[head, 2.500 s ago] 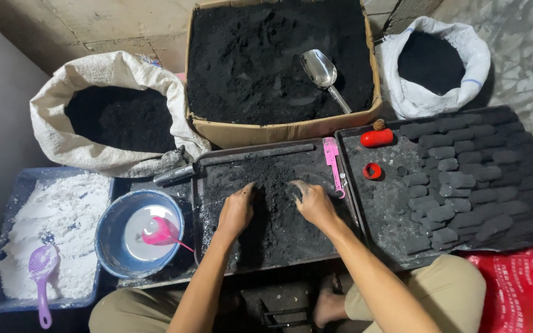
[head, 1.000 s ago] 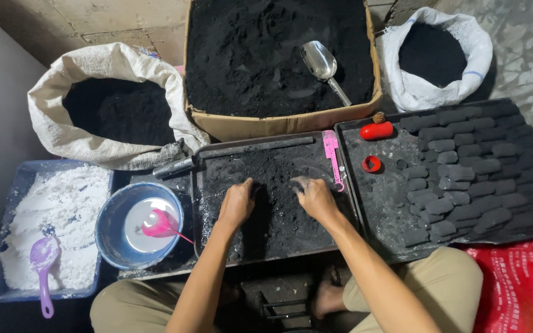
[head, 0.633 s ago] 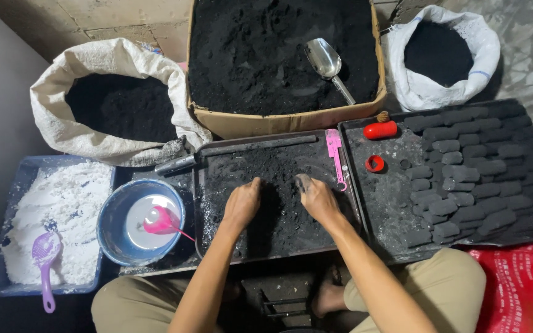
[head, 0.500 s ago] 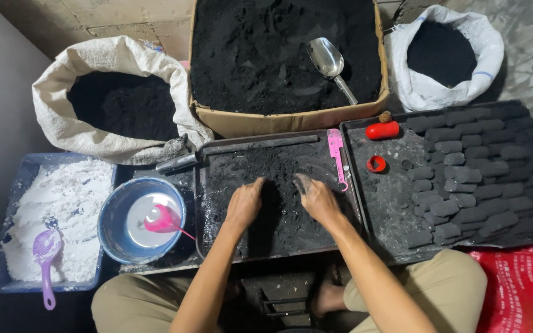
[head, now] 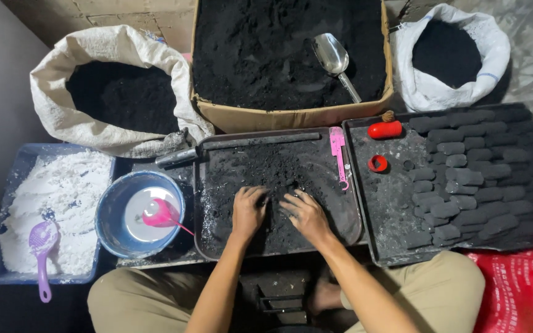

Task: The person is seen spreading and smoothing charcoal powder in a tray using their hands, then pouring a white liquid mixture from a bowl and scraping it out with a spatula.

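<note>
My left hand and my right hand rest close together, palms down, in loose black powder on a dark metal tray in front of me. Their fingers press into the powder, spread a little; nothing solid shows in either hand. A pink strip-like tool lies along the tray's right rim.
A second tray at the right holds rows of black pressed blocks, a red cylinder and a red cap. Behind stand a cardboard box of black powder with a metal scoop and two white sacks. At left, a bowl and white powder tub.
Both hands have slid toward me and closer together on the tray, drawing black powder in. The camera has shifted slightly.
</note>
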